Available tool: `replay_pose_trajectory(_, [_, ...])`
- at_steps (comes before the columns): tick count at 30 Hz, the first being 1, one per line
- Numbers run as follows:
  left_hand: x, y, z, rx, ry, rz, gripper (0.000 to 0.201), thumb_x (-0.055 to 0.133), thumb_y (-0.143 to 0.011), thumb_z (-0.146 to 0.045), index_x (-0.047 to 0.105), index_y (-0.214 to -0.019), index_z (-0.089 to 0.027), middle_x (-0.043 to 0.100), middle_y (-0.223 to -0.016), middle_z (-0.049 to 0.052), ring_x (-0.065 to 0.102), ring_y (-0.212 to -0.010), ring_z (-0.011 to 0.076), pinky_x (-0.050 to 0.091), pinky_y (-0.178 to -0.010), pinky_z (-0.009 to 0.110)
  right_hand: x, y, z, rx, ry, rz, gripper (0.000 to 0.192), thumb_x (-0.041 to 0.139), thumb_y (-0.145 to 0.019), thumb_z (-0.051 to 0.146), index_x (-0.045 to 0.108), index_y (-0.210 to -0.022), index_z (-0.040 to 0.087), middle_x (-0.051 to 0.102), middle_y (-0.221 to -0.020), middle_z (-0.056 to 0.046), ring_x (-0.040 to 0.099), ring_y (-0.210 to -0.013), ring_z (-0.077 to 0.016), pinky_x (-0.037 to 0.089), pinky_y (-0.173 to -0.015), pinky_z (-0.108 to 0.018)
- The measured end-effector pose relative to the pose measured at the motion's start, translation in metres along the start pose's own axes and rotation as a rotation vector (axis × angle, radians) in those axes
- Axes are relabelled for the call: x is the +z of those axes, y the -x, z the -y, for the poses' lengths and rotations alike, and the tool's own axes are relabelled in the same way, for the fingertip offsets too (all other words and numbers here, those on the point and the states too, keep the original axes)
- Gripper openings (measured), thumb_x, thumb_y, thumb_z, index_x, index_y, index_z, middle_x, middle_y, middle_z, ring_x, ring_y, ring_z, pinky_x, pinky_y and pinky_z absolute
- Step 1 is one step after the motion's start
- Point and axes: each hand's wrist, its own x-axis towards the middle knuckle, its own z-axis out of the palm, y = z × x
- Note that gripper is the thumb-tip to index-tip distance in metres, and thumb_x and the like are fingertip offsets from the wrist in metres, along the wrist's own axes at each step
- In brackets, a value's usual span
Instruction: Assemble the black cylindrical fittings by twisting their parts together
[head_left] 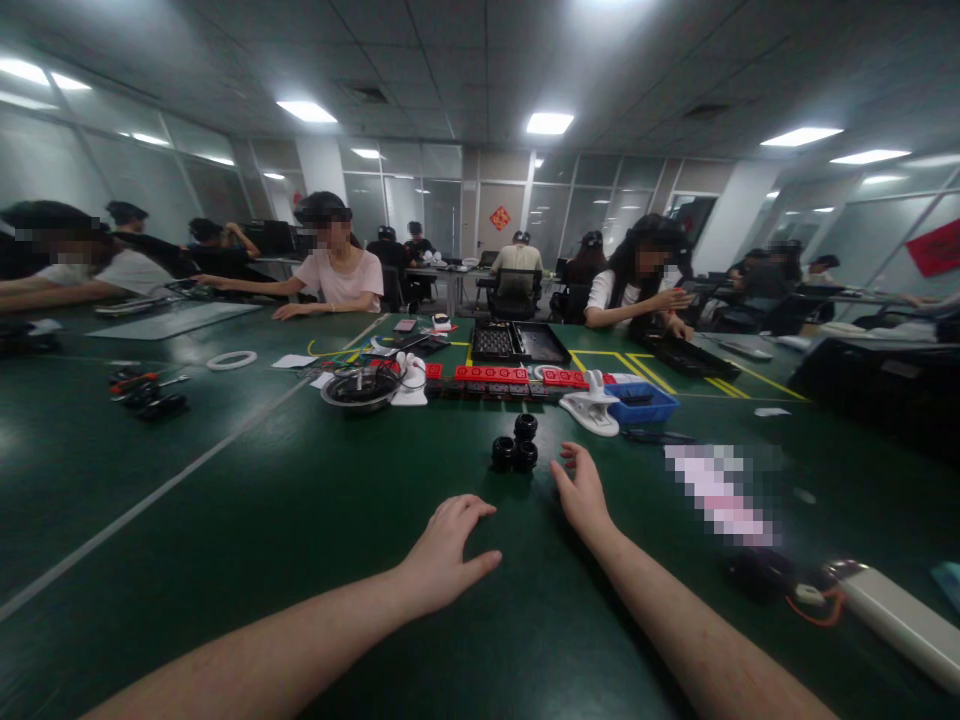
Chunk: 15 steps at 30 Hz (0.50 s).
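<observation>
Black fittings cluster (515, 444): three small black round parts, two side by side on the surface (300, 520), one stacked on top. Sits just ahead of right hand (583, 492) and slightly to its inner side, near but not touching. Cluster's long axis runs roughly left-right as seen from the hands; stacked piece makes it taller at the back.

Right hand: released, fingers spread, lying flat-ish on surface, fingertips pointing fwd toward cluster. Grasping nothing.

Left hand (448, 553): also released, palm down on surface, fingers loosely curled, thumb out to the side. Empty. Cluster lies ahead of it and a bit to the right, further off than from the right hand. So right hand is the nearer one, clearly.

Containers, all beyond the cluster:
- blue bin (642, 404), ahead-right of right hand; something dark inside, can't tell what.
- white clip-like tool (592, 410) touching the bin's near-left side.
- round metal bowl (360, 388), ahead-left of left hand; contents dark, unclear.
- black tray (519, 343) further back, two compartments; left one looks like a grid of small parts, right one looks bare.
- row of red blocks (517, 375) between tray and cluster.

Right of right hand: white device (896, 615) w/ orange wire, well apart. Other people seated across the surface, their hands well clear of these.
</observation>
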Motion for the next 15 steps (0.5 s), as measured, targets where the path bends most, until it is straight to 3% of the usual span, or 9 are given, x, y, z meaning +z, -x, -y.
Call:
replay_pose_trajectory(7, [-0.007, 0.002, -0.006, -0.033, 0.019, 0.035, 0.048, 0.048, -0.079, -0.047, 0.04, -0.123, -0.028, 0.036, -0.128, 0.004, 0.032, -0.12, 0.0249, 0.032, -0.097, 0.042, 0.001, -0.002, -0.009, 0.042, -0.031, 0.026, 0.033, 0.049, -0.072, 0.029, 0.048, -0.102, 0.017, 0.054, -0.091, -0.008, 0.053, -0.079, -0.0227, 0.045, -0.074, -0.042])
replay_pose_trajectory(11, [-0.007, 0.002, -0.005, -0.034, 0.016, 0.032, 0.046, 0.049, -0.079, -0.046, 0.043, -0.121, -0.027, 0.036, -0.128, 0.004, 0.032, -0.119, 0.0254, 0.032, -0.097, 0.042, -0.003, 0.007, 0.02, 0.031, -0.034, 0.036, 0.033, 0.048, -0.071, 0.029, 0.048, -0.101, 0.016, 0.055, -0.094, -0.01, 0.054, -0.083, -0.0251, 0.045, -0.076, -0.045])
replay_pose_trajectory(13, [-0.006, 0.002, -0.004, -0.033, 0.003, 0.029, 0.047, 0.05, -0.078, -0.045, 0.043, -0.121, -0.027, 0.035, -0.128, 0.004, 0.032, -0.12, 0.0252, 0.032, -0.098, 0.042, -0.027, 0.019, 0.045, -0.023, -0.047, 0.057, 0.034, 0.049, -0.071, 0.03, 0.048, -0.103, 0.018, 0.055, -0.1, -0.01, 0.054, -0.089, -0.0254, 0.043, -0.081, -0.044])
replay_pose_trajectory(15, [-0.004, 0.001, -0.003, -0.031, -0.005, 0.037, 0.047, 0.051, -0.078, -0.046, 0.043, -0.121, -0.028, 0.036, -0.128, 0.004, 0.032, -0.12, 0.025, 0.032, -0.098, 0.042, -0.075, 0.034, 0.06, -0.163, -0.073, 0.116, 0.037, 0.049, -0.074, 0.031, 0.045, -0.109, 0.022, 0.056, -0.104, -0.009, 0.053, -0.096, -0.0251, 0.042, -0.084, -0.042])
